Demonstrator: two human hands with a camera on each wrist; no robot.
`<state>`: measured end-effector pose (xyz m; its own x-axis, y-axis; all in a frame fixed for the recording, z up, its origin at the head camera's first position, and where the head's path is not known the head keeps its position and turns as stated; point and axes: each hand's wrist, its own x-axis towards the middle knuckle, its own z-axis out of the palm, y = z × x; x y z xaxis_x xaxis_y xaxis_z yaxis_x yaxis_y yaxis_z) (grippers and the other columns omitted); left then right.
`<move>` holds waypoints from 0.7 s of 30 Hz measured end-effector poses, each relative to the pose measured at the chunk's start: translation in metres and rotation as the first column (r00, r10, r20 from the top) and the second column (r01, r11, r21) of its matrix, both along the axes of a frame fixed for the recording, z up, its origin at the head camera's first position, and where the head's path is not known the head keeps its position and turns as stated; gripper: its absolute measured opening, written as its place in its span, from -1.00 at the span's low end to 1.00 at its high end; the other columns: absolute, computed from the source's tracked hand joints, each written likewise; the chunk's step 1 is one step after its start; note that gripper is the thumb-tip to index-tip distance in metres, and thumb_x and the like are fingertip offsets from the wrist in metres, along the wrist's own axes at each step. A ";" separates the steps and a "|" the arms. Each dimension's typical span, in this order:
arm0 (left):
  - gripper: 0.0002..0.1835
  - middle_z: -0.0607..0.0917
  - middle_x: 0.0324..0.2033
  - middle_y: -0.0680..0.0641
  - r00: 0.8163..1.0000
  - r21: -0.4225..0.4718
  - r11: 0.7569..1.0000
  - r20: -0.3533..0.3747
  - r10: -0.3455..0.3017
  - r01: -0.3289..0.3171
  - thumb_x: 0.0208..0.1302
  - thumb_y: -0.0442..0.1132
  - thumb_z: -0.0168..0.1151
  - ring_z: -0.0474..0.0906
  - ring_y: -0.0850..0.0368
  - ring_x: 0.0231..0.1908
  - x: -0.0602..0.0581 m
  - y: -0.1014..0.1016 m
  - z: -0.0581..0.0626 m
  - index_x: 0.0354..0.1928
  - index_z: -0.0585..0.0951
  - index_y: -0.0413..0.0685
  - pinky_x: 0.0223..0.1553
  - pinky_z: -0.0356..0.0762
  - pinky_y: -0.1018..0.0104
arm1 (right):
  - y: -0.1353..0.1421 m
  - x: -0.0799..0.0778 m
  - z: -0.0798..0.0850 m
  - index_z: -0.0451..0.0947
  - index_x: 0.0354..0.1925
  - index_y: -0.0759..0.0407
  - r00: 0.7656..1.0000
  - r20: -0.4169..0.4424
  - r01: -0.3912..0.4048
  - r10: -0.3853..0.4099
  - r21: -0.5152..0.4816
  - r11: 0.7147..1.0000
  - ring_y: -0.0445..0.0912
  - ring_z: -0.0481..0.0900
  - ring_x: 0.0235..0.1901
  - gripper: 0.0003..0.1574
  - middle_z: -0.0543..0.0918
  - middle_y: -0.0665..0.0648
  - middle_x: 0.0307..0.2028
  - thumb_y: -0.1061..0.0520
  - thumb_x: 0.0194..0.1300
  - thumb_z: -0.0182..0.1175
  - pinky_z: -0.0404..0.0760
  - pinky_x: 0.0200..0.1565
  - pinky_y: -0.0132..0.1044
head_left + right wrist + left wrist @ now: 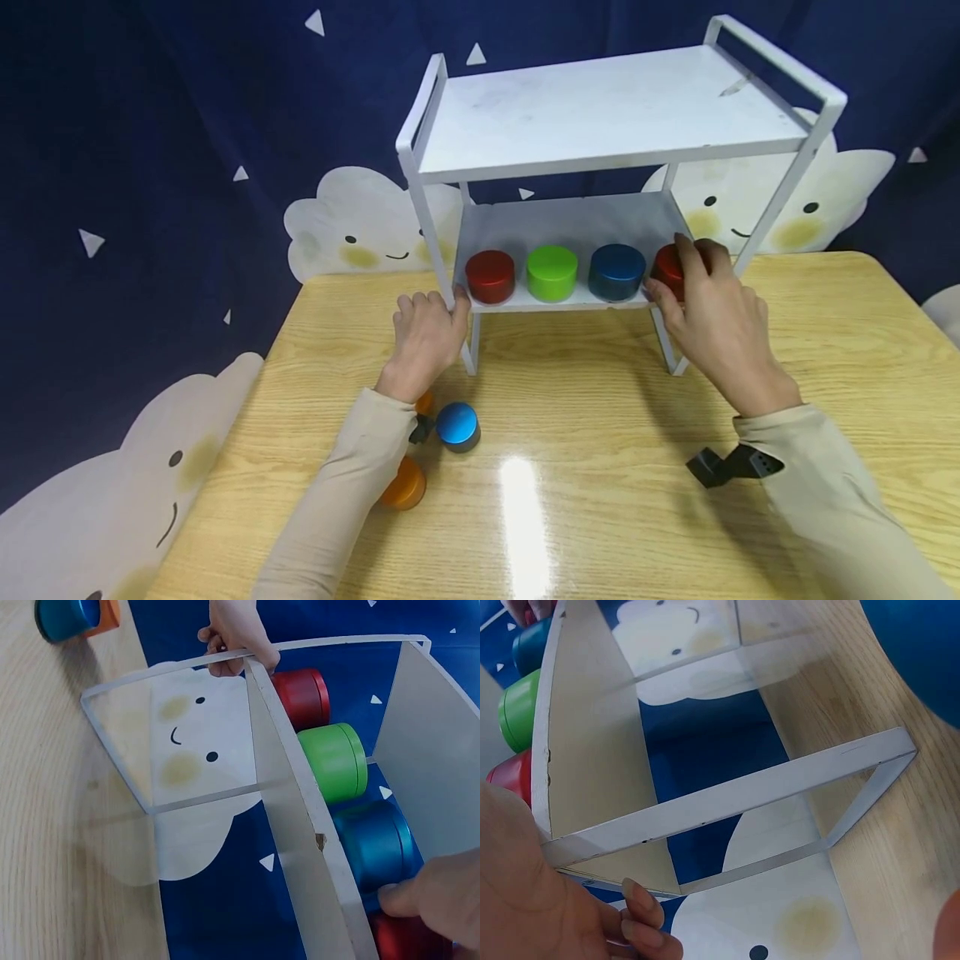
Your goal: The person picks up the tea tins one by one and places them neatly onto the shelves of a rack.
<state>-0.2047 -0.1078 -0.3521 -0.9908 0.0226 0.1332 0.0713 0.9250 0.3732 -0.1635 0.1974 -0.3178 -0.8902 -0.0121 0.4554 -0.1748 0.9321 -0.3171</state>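
A white two-tier shelf rack (611, 108) stands on the table, with a row of round lidded tins along its lower board. From the left these are a red tin (491, 277), a green tin (552, 273), a blue tin (617, 272) and a second red tin (409, 937). My left hand (429, 337) grips the rack's left front corner at the lower board, thumb by the board's edge. At the right end, my right hand (716, 304) holds the second red tin, which its fingers partly cover. The right thumb shows beside that tin in the right wrist view.
On the wooden table (585, 400), near the left forearm, stand another blue tin (458, 426) and an orange tin (405, 485). One more orange piece (424, 403) is mostly behind the left wrist. A dark blue curtain (187, 100) with clouds hangs behind.
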 end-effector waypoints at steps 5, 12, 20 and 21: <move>-0.31 0.40 -0.49 -0.22 1.000 -0.003 1.000 0.009 0.000 0.000 0.43 0.14 -0.53 0.26 -0.18 -0.35 -0.001 0.001 0.000 -0.51 0.42 -0.25 -0.35 0.29 0.04 | 0.001 0.000 0.000 0.19 0.36 0.37 1.000 -0.012 0.000 0.000 -0.010 1.000 0.48 0.50 -0.27 -0.22 0.32 0.55 0.17 -0.05 0.38 0.13 0.47 -0.42 0.36; -0.30 0.40 -0.51 -0.22 1.000 0.000 1.000 -0.013 -0.012 0.012 0.44 0.14 -0.52 0.26 -0.18 -0.39 -0.001 0.000 0.000 -0.55 0.42 -0.24 -0.40 0.27 0.04 | 0.001 0.006 -0.004 0.21 0.35 0.32 0.998 -0.057 -0.018 0.016 -0.039 0.999 0.50 0.50 -0.24 -0.33 0.24 0.49 0.27 -0.04 0.46 -0.02 0.44 -0.38 0.40; -0.30 0.40 -0.52 -0.22 1.000 -0.001 1.000 -0.003 -0.004 0.004 0.44 0.14 -0.53 0.25 -0.18 -0.39 0.001 0.001 0.001 -0.54 0.43 -0.24 -0.40 0.26 0.05 | 0.001 0.015 -0.008 0.19 0.35 0.33 0.988 -0.128 -0.093 0.091 -0.014 0.996 0.34 0.60 -0.35 -0.28 0.17 0.47 0.31 0.12 0.35 0.17 0.53 -0.44 0.28; -0.30 0.40 -0.52 -0.22 1.000 0.000 1.000 -0.003 -0.006 0.006 0.44 0.14 -0.53 0.25 -0.18 -0.40 0.001 0.001 0.001 -0.55 0.42 -0.24 -0.40 0.26 0.05 | 0.002 0.017 -0.008 0.18 0.36 0.32 0.986 -0.133 -0.105 0.102 -0.020 0.994 0.30 0.62 -0.38 -0.27 0.15 0.46 0.33 0.13 0.33 0.18 0.54 -0.47 0.24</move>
<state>-0.2039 -0.1072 -0.3506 -0.9903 0.0283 0.1360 0.0776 0.9246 0.3729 -0.1469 0.1992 -0.3261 -0.8171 -0.0871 0.5700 -0.3117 0.8983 -0.3097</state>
